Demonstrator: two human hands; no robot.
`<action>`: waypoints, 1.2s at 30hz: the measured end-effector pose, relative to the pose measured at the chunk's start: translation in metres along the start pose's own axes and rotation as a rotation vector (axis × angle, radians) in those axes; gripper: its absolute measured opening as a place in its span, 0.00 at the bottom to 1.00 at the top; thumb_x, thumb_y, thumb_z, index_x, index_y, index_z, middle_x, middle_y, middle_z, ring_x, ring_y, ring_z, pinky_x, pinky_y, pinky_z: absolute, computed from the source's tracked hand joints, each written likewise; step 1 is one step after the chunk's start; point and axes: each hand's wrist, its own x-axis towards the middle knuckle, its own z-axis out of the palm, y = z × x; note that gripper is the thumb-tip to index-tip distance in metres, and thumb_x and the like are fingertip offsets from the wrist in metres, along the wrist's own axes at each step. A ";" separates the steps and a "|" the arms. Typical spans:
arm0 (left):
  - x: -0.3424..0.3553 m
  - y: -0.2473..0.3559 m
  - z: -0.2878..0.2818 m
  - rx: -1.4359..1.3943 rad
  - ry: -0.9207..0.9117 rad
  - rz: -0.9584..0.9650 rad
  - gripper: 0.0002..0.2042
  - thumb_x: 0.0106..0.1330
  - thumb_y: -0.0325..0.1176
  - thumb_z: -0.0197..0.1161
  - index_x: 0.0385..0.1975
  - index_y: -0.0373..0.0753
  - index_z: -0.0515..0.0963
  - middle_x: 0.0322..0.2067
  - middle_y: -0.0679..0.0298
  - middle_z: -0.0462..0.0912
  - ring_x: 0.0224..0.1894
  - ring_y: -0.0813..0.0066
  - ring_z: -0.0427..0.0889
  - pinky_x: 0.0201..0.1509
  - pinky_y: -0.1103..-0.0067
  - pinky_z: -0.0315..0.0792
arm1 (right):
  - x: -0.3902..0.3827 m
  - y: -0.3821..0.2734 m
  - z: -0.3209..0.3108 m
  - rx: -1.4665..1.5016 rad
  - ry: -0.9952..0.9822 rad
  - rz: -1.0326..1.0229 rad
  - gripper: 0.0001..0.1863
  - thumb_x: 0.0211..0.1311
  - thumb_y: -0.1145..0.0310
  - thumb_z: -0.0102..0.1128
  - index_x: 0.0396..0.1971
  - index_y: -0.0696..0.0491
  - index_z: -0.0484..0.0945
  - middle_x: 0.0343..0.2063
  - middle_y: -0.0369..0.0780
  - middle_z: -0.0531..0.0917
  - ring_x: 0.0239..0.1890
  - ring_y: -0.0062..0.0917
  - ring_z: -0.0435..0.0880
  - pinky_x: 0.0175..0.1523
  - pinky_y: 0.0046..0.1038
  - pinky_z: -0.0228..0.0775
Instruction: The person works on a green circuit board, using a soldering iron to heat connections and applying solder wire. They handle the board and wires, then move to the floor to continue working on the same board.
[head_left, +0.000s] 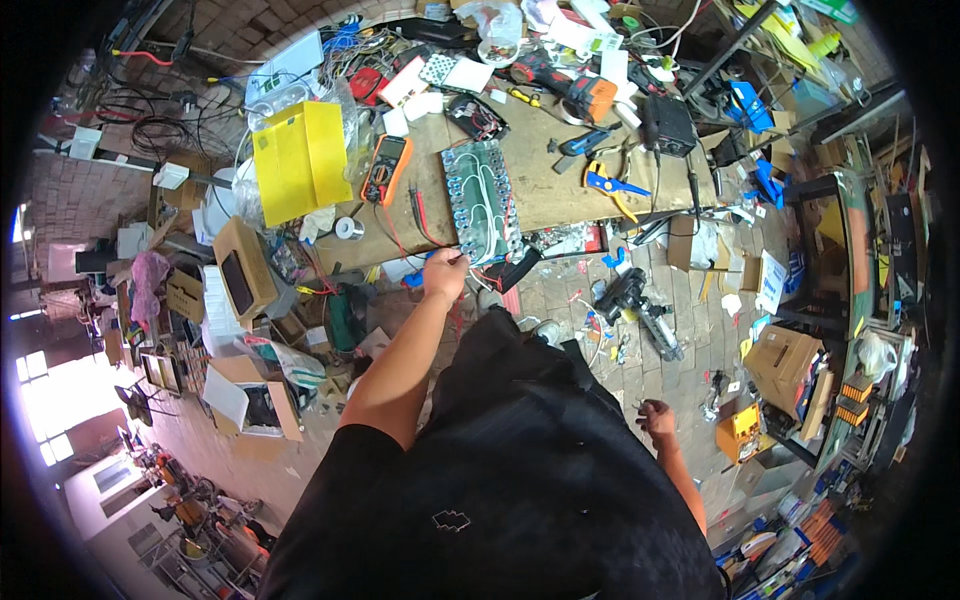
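Flat rectangular battery pack of silver cells with white wiring point(483, 201) lies on the cluttered wooden workbench point(560, 180); left hand point(444, 272) pinches thin white wires point(468, 258) at its near edge; right hand point(657, 418) hangs loosely curled, holding nothing, beside the hip; orange multimeter point(386, 169) sits nearby.

Person seen from above. Black short-sleeved shirt, sleeves ending above the elbows, cloth loose and creased over the torso. Small pale outlined emblem, roughly a flattened zigzag shape, on the chest. Dark garment continues below the shirt, same black tone, folds visible. Forearms bare from sleeve hem down. Both hands bare: left hand point(444, 272), right hand point(657, 419). No gloves, watch or rings discernible.
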 end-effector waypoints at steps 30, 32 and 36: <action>-0.030 0.043 -0.001 -0.444 0.048 -0.459 0.19 0.67 0.36 0.70 0.56 0.39 0.78 0.34 0.67 0.85 0.29 0.77 0.82 0.32 0.80 0.74 | 0.228 -0.381 -0.021 -0.099 0.137 -0.607 0.16 0.68 0.71 0.57 0.51 0.62 0.79 0.30 0.40 0.85 0.29 0.23 0.82 0.37 0.26 0.77; -0.036 0.025 0.002 -0.428 0.072 -0.494 0.20 0.68 0.38 0.69 0.58 0.40 0.77 0.36 0.68 0.86 0.31 0.76 0.82 0.34 0.79 0.75 | 0.239 -0.421 -0.030 -0.313 0.212 -0.691 0.22 0.62 0.69 0.59 0.55 0.62 0.78 0.27 0.40 0.83 0.27 0.22 0.80 0.37 0.27 0.75; -0.062 0.030 0.018 -0.453 0.150 -0.573 0.22 0.69 0.41 0.68 0.59 0.41 0.76 0.38 0.68 0.85 0.34 0.75 0.83 0.37 0.77 0.77 | 0.282 -0.456 -0.043 -0.378 0.236 -0.705 0.26 0.64 0.69 0.58 0.63 0.53 0.74 0.32 0.41 0.86 0.30 0.25 0.86 0.40 0.29 0.78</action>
